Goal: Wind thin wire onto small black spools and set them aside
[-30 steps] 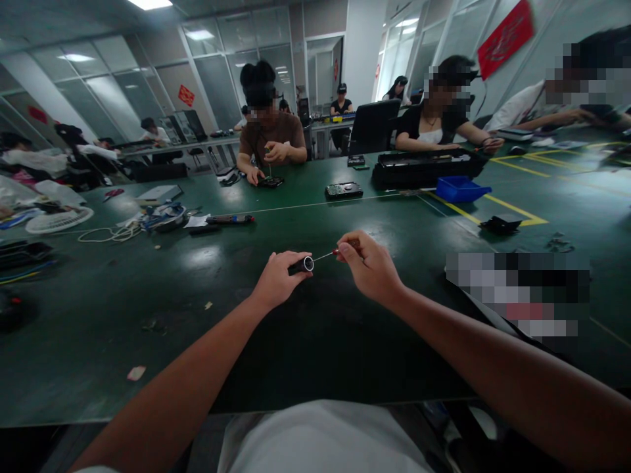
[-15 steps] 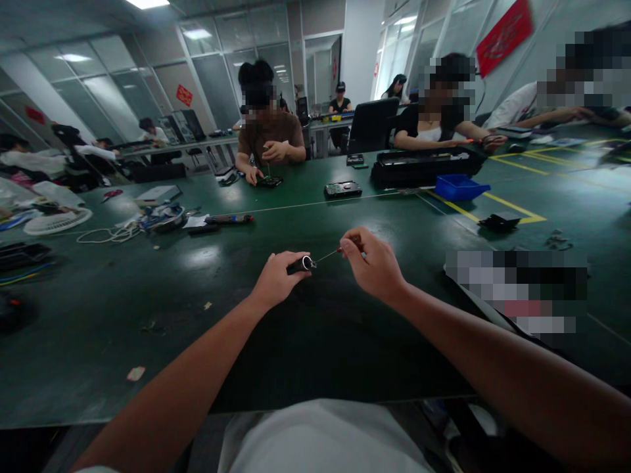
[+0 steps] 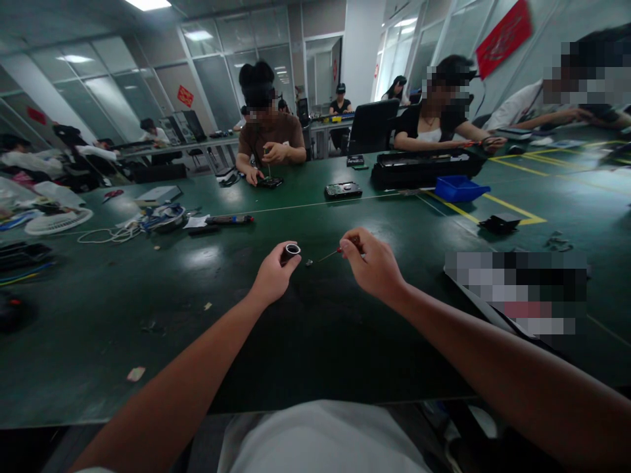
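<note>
My left hand is closed round a black tube with a bright silver rim. Its open end faces up towards me, dark inside. A screwdriver with a red handle and a thin shaft is gripped in my right hand, its tip pointing left. Just left of that tip is a small silvery piece, apart from the tube; whether the tip touches it I cannot tell. My fingers hide most of the tube and the screwdriver's handle.
Beyond my hands lie a hard drive, a blue bin and a long black casing. To the left are tangled cables and a dark pen-shaped tool. Co-workers sit across the green table.
My left hand has drawn the tube left and tipped its open end upwards. The silvery piece, earlier at the tube's mouth, now shows separately. My right hand has hardly moved.
</note>
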Demonstrator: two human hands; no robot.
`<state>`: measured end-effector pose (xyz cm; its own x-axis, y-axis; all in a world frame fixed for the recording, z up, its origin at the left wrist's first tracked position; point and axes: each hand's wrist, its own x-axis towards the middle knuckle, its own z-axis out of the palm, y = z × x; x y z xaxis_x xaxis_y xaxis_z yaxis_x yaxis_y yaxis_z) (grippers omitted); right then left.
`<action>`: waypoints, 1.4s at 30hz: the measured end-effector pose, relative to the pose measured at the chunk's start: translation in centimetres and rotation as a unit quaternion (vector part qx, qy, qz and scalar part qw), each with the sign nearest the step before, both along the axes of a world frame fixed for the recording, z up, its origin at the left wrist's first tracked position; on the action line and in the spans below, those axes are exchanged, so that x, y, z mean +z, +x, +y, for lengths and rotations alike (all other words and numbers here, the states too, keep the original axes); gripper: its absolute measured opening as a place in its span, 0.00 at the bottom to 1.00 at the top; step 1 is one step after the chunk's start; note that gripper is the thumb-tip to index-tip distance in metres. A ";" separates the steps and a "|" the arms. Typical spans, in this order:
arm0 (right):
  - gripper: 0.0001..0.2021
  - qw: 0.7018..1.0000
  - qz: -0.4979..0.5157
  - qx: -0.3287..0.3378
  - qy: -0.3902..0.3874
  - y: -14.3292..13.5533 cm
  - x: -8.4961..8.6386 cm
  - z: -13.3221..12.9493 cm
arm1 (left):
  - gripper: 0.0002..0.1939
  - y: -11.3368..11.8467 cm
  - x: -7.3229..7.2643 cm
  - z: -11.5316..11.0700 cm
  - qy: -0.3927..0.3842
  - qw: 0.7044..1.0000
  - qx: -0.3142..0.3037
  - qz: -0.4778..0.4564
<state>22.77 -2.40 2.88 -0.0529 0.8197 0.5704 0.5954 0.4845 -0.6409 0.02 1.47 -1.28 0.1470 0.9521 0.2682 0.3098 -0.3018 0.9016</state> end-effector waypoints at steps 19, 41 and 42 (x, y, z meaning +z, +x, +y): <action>0.08 1.000 -0.003 0.005 -0.003 0.0 0.3 -0.1 | 0.17 2.0 2.0 1.1 0.020 0.898 -0.068 0.435; 0.07 0.999 0.008 0.033 -0.015 -0.1 0.1 -0.2 | 0.11 0.5 1.5 2.9 -0.044 0.972 -0.007 0.230; 0.07 0.999 0.009 0.035 -0.016 -0.2 0.1 -0.2 | 0.12 0.1 1.6 2.8 -0.055 0.977 0.001 0.204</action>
